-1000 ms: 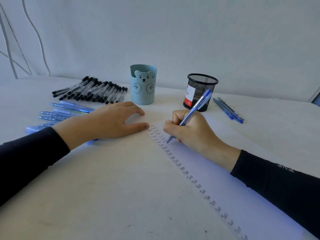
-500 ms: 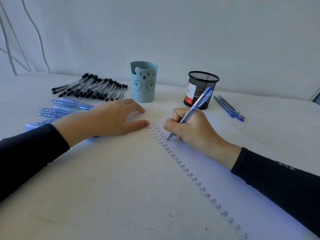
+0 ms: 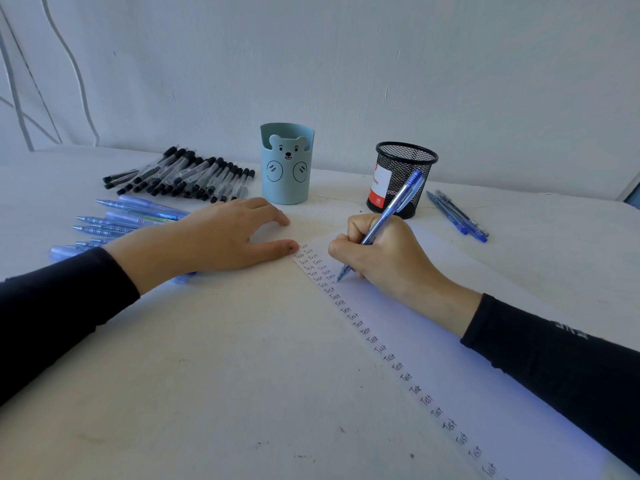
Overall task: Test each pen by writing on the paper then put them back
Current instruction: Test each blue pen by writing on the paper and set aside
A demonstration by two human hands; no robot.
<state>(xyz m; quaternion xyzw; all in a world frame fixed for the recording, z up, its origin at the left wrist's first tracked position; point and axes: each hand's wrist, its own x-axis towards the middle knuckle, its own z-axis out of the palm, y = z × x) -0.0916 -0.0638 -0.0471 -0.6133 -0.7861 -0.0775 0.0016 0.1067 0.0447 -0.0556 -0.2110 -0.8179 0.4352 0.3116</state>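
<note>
Surface (image 3: 207, 393) pale, scuffed. Paper (image 3: 467, 403) runs under the right forearm; a column of "Test" words lines its edge, with a second column begun near the top.

Left hand (image 3: 214, 237) lies flat, fingers straight and spread, thumb tip at the paper's far corner. Right hand (image 3: 384, 258) is clamped round a blue pen (image 3: 391, 209) in a writing grip, with the tip on the paper just left of the knuckles, beside a lone "T".

Judgement: test-writing step, mid-word. Next move calls for finishing the word, lifting the tip, then carrying this pen back to its group and fetching an untested one.

Bear cup (image 3: 286, 164) stands beyond the left hand's fingertips; mesh cup (image 3: 403, 178) stands beyond the right hand, behind the pen's top. No pen shows above either rim. The bear cup's inside is hidden, and the mesh looks empty.

Black-capped pens (image 3: 187, 178) lie in a row beyond the left hand. Loose blue pens (image 3: 138, 216) lie left of that hand, some under it. A few more blue pens (image 3: 457, 214) lie beyond and right of the right hand, likely the tested lot.
</note>
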